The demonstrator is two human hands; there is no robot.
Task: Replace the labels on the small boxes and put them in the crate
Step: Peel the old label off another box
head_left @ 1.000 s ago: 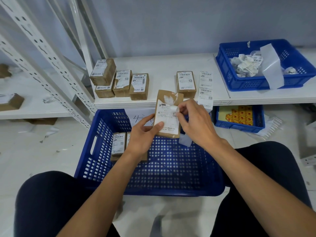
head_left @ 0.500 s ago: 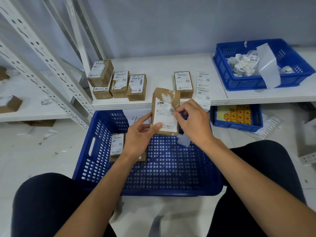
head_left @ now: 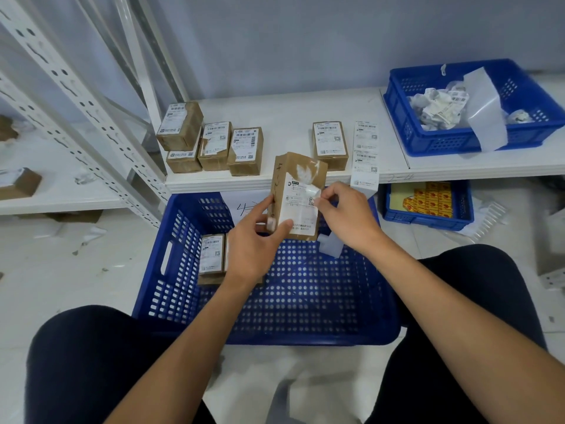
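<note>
While I am looking down through the head camera, the white shelf is carrying a cluster of four small boxes at its left (one of them stacked on another). A lone labelled box is sitting further right, and a strip of labels is hanging over the front edge just beside it. A blue bin at the far right is holding crumpled labels and a draped liner strip. A smaller blue tray is sitting under the shelf with yellow and red packs in it; I cannot make out what they are. The blue crate is lying between the person's knees with two labelled boxes near its left wall, and the left hand is covering most of the second one. The held box is partly hiding a handwritten sheet at the crate's far wall.

That box is hanging above the crate's far half, just in front of the shelf edge. Its long axis is running up and away from me, the top tipping slightly right, the labelled face turned toward the camera. The left hand is gripping its lower left corner, thumb on the face and fingers curled round the side. The right hand is pinching the lifted corner of the label at the box's right edge, and torn white residue is showing on the cardboard above.
</note>
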